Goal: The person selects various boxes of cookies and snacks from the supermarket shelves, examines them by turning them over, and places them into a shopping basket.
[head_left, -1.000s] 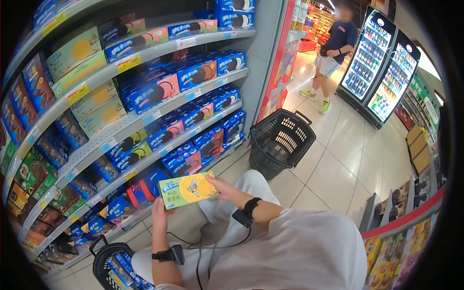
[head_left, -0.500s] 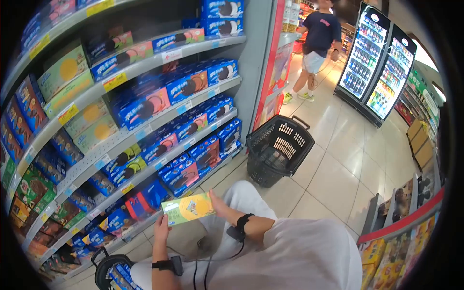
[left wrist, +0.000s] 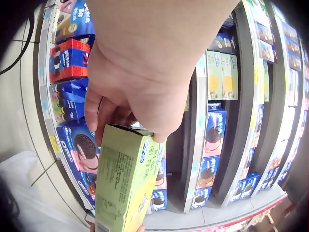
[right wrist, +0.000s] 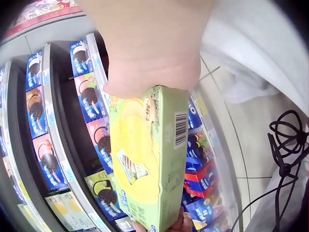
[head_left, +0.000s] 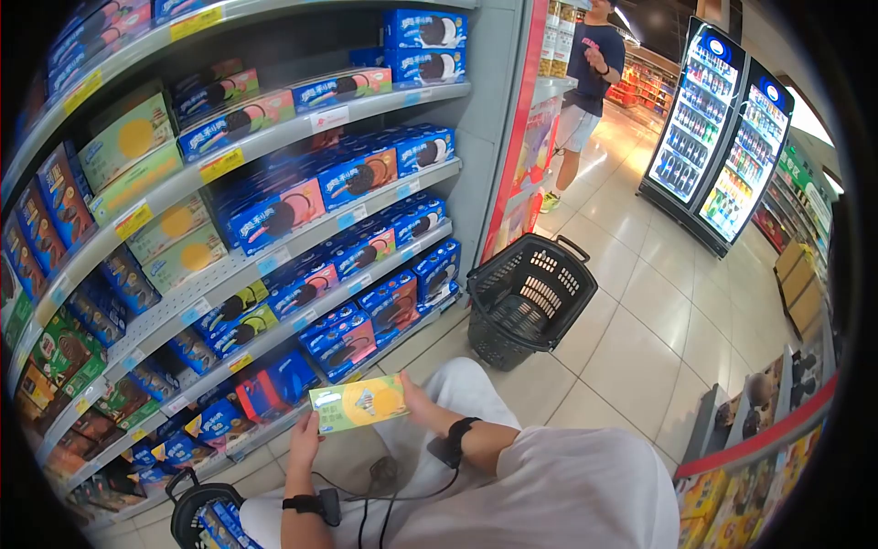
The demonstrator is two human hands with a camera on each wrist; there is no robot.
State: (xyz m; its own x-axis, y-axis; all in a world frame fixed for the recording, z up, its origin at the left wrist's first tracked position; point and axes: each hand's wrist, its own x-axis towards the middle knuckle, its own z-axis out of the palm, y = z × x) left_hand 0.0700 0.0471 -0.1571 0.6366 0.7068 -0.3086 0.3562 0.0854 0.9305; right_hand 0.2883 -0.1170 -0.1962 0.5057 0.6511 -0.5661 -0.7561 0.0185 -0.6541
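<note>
A flat green-and-yellow cookie box [head_left: 358,403] is held level above the lap by both hands, its printed front facing up. At its left end, my left hand [head_left: 305,439] grips it between thumb and fingers. My right hand [head_left: 420,401] holds the opposite end. In the left wrist view the left hand [left wrist: 140,92] pinches the end of the box [left wrist: 118,179], whose text-covered side shows. From the right wrist, the right hand [right wrist: 152,67] covers the box's near end, a barcode [right wrist: 180,129] is visible on the side, and left fingertips show at the far end.
Shelves [head_left: 302,215] of blue cookie boxes stand at the left. A black basket [head_left: 530,302] sits on the tiled floor ahead; another basket [head_left: 194,508] with blue packs is at lower left. Loose cables [head_left: 384,494] cross my lap. A person [head_left: 590,82] stands near the drink fridges [head_left: 718,137].
Both hands keep holding the box, which has lowered slightly toward the lap. The head view has shifted a little. The other person has moved left, now partly behind the shelf end.
</note>
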